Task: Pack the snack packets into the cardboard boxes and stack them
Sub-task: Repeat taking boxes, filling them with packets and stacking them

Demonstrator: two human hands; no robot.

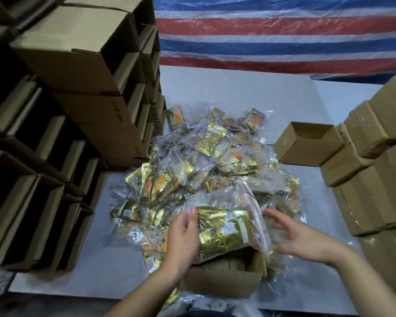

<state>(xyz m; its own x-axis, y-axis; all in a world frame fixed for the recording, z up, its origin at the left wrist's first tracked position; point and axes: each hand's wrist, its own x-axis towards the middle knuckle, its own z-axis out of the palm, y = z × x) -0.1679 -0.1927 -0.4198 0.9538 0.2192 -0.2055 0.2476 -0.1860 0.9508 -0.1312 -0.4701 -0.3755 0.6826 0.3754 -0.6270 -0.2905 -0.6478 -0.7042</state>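
Head view: a person's two bare forearms reach forward over a grey table (215, 92) toward a heap of gold snack packets (206, 161), most of them sealed inside clear plastic bags. The left hand (184, 236) curls round the near left edge of one clear bag of gold packets (229, 227), with its fingertips over the top of the bag and the palm against its side. That bag lies tilted across the mouth of an open cardboard box (224, 281) that sits at the near edge of the table, between the two forearms; its lower left corner dips toward the box while its red-striped zip edge points up and to the right. The right hand (293, 232) is spread with the fingers nearly straight, just beside the bag's right edge; it is blurred, and whether it touches the plastic cannot be told. A second open box (306, 143), small and with nothing visible inside it, stands on the table to the right of the heap. Just beside it, a stack of closed boxes (375, 161) rises along the right edge. On the left, tall stacks of open empty boxes (78, 88) lie on their sides, reaching to the edge of the heap. Behind the table hangs a tarpaulin (284, 30) striped in blue, white and red.
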